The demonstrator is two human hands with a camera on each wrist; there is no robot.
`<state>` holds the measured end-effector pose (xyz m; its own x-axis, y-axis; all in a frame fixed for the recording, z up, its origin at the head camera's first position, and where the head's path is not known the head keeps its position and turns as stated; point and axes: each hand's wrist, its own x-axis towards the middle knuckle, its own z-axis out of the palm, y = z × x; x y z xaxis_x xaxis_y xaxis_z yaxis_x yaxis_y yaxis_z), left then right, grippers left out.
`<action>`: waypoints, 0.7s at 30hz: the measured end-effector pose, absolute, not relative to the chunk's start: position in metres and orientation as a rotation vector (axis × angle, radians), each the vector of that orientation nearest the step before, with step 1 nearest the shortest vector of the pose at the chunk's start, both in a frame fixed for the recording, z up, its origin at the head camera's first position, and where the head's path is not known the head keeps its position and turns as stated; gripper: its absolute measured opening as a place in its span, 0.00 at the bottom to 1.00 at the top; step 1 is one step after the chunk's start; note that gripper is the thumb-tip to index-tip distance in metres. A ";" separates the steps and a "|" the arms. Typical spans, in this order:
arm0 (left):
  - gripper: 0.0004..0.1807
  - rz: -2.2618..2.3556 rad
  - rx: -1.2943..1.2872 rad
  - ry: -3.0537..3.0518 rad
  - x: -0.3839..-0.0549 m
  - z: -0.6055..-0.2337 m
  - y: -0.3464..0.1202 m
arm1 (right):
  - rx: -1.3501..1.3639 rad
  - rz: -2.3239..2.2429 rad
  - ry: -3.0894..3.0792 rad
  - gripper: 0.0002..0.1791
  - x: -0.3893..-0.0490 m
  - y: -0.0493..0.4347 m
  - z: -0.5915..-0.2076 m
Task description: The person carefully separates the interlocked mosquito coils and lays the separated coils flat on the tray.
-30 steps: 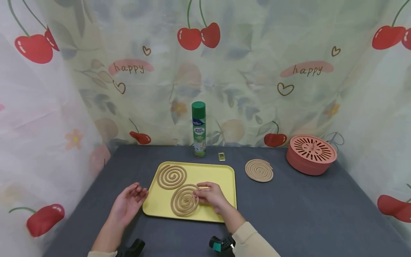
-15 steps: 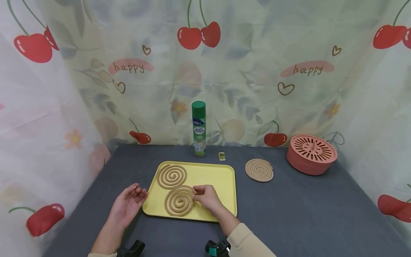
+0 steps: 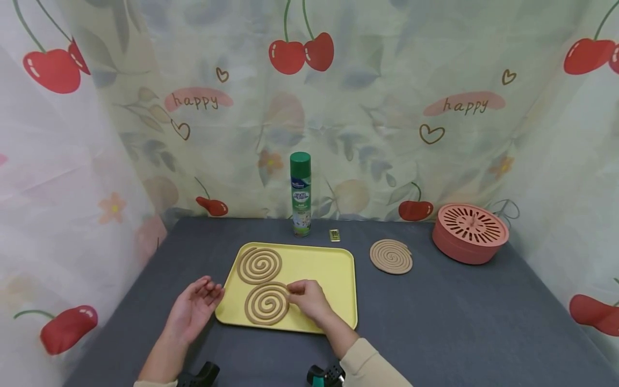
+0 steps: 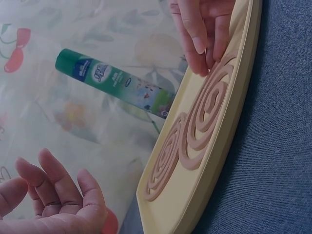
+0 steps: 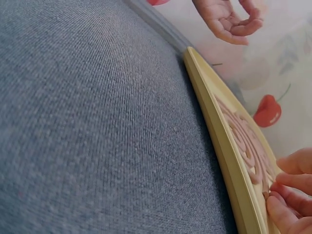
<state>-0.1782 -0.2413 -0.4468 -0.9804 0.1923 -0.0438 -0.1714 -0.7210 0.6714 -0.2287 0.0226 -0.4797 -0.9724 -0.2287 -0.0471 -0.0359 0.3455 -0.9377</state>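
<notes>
Two brown mosquito coils lie on a yellow tray [image 3: 331, 269]: the far coil [image 3: 261, 264] at the back left, and the near coil [image 3: 267, 302] in front of it. At the near coil's right edge, my right hand [image 3: 309, 301] pinches the outer strand between thumb and fingers, also seen in the right wrist view. Both coils look flat on the tray in the left wrist view. Beside the tray's left edge, my left hand [image 3: 193, 303] is held palm up with loosely bent fingers and nothing in it.
Right of the tray lies a tightly wound mosquito coil [image 3: 391, 257]. A green air freshener can [image 3: 301, 196] stands behind the tray, near a small gold-coloured flat piece [image 3: 335, 235]. A pink round box with a slotted lid [image 3: 469, 234] sits at the back right.
The near coil has shifted left across the tray with my right hand and now lies just in front of the far coil. My left hand has stayed in place.
</notes>
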 end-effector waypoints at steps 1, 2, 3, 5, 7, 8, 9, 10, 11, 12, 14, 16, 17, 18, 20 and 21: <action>0.22 2.743 0.033 1.073 -0.178 -0.447 -0.241 | -0.250 -1.688 2.430 0.14 -0.228 0.022 -0.480; 0.22 2.741 0.026 1.077 -0.178 -0.446 -0.241 | -0.259 -1.688 2.427 0.14 -0.228 0.022 -0.479; 0.21 2.739 0.016 1.077 -0.178 -0.446 -0.240 | -0.267 -1.688 2.426 0.14 -0.227 0.022 -0.479; 0.21 2.736 0.004 1.082 -0.178 -0.445 -0.239 | -0.282 -1.688 2.424 0.13 -0.227 0.021 -0.479; 0.21 2.731 -0.011 1.092 -0.179 -0.445 -0.238 | -0.291 -1.689 2.421 0.13 -0.226 0.021 -0.479; 0.21 2.727 -0.021 1.102 -0.179 -0.444 -0.237 | -0.294 -1.690 2.419 0.13 -0.226 0.021 -0.479; 0.21 2.721 -0.028 1.120 -0.179 -0.443 -0.236 | -0.293 -1.693 2.415 0.13 -0.226 0.021 -0.478; 0.21 2.714 -0.040 1.145 -0.180 -0.442 -0.234 | -0.293 -1.699 2.409 0.14 -0.226 0.022 -0.478; 0.20 2.704 -0.056 1.172 -0.181 -0.440 -0.233 | -0.290 -1.704 2.403 0.14 -0.226 0.023 -0.478; 0.19 2.695 -0.070 1.197 -0.182 -0.439 -0.231 | -0.284 -1.707 2.400 0.14 -0.227 0.024 -0.478; 0.18 2.679 -0.088 1.254 -0.185 -0.435 -0.226 | -0.274 -1.714 2.392 0.14 -0.228 0.027 -0.478; 0.17 2.666 -0.106 1.296 -0.188 -0.431 -0.222 | -0.263 -1.734 2.371 0.15 -0.230 0.030 -0.478; 0.16 2.662 -0.113 1.312 -0.189 -0.429 -0.220 | -0.253 -1.742 2.362 0.15 -0.231 0.032 -0.477; 0.16 2.659 -0.118 1.329 -0.191 -0.427 -0.218 | -0.247 -1.752 2.353 0.15 -0.232 0.034 -0.476; 0.16 2.648 -0.132 1.354 -0.195 -0.424 -0.213 | -0.234 -1.782 2.328 0.16 -0.234 0.038 -0.474; 0.16 2.641 -0.128 1.360 -0.197 -0.423 -0.212 | -0.226 -1.798 2.316 0.16 -0.235 0.040 -0.473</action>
<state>-0.1966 -0.2117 -0.4226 -0.9822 0.1091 -0.1526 -0.1876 -0.5706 0.7995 -0.2349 0.0397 -0.4730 -0.9681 -0.2422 -0.0641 0.0021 0.2481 -0.9687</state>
